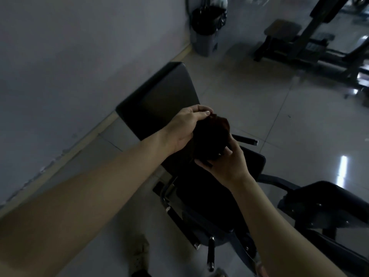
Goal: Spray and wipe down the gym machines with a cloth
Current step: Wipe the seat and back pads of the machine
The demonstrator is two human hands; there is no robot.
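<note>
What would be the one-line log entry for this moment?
stage: handling cloth | left hand: grips cloth | right hand: holds cloth from below | behind: black pad | light: dim

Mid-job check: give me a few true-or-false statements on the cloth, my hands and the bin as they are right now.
1. Both hands hold the cloth. True: the left hand and the right hand grip the cloth.
2. The cloth lies on the floor. False: it is bunched between the hands, in front of the machine.
3. A bin stands by the wall. True.
4. The right hand holds a spray bottle. False: it holds only the cloth, and no bottle shows.
</note>
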